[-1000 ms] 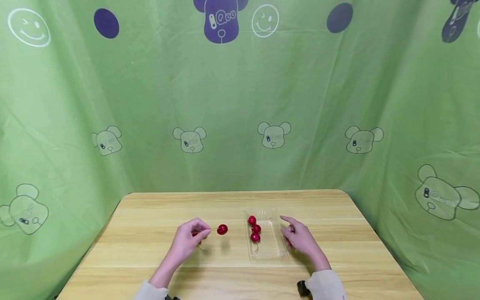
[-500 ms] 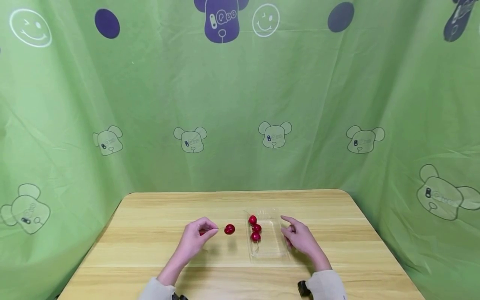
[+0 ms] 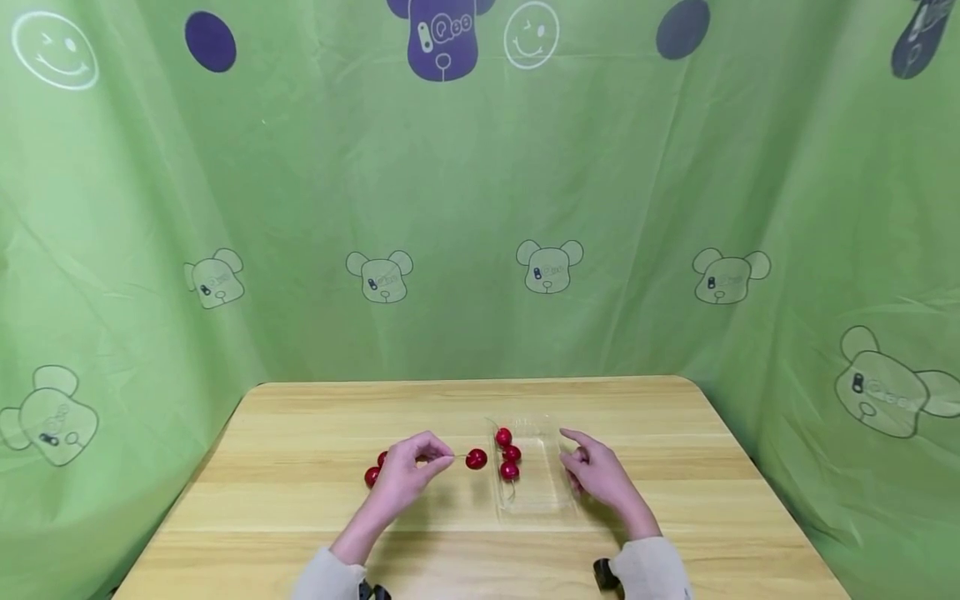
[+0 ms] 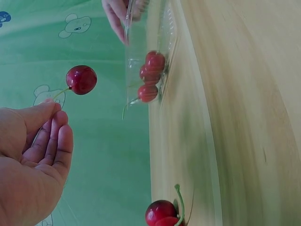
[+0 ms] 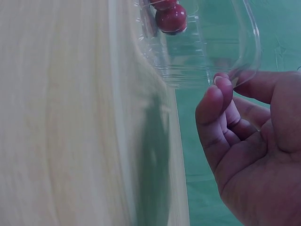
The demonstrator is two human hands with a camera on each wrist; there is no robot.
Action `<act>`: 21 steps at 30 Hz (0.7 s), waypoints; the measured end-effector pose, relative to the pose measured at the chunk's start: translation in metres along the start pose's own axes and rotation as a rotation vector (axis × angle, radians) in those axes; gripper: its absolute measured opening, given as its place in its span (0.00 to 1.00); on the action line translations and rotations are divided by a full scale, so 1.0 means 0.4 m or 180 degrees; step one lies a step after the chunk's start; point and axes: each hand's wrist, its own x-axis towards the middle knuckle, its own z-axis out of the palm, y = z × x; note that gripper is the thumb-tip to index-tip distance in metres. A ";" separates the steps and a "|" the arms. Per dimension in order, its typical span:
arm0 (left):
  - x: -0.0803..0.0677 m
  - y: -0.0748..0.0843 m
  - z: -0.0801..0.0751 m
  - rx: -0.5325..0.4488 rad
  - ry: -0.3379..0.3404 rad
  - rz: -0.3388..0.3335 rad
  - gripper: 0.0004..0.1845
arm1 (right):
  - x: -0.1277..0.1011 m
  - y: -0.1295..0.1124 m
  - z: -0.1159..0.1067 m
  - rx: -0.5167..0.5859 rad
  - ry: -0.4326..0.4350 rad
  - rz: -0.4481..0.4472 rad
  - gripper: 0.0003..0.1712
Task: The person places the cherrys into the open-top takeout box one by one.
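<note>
My left hand [image 3: 405,475] pinches the thin green stem of a red cherry [image 3: 476,459] between thumb and fingertips. The cherry hangs above the table, just left of a clear plastic container [image 3: 543,506]. Inside the container, along its left side, lie several cherries [image 4: 148,92] in a row. My right hand [image 3: 597,477] is at the container's right side. In the right wrist view, the fingers [image 5: 209,106] and thumb of this hand hold the container's rim. Other loose cherries [image 3: 372,477] lie on the table behind my left hand, partly hidden by it.
The wooden table [image 3: 300,517] carries the container near its middle. A green printed curtain [image 3: 465,333] hangs around the back and both sides. Dark wrist straps [image 3: 606,575] show near both light sleeves.
My left hand has moved right with the cherry, toward the container's left edge. Loose cherries behind it have come into view. My right hand and the container have stayed in place.
</note>
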 end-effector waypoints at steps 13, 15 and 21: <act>0.016 0.000 0.047 -0.0040 -0.0163 -0.0018 0.03 | 0.002 -0.004 0.002 0.0018 -0.0008 0.0003 0.30; 0.016 0.000 0.054 -0.0059 -0.0191 -0.0030 0.03 | 0.001 -0.005 0.002 0.0010 -0.0015 0.0004 0.30; 0.018 0.006 0.074 -0.0118 -0.0248 -0.0045 0.02 | -0.003 -0.004 -0.002 0.0007 -0.0014 0.0014 0.30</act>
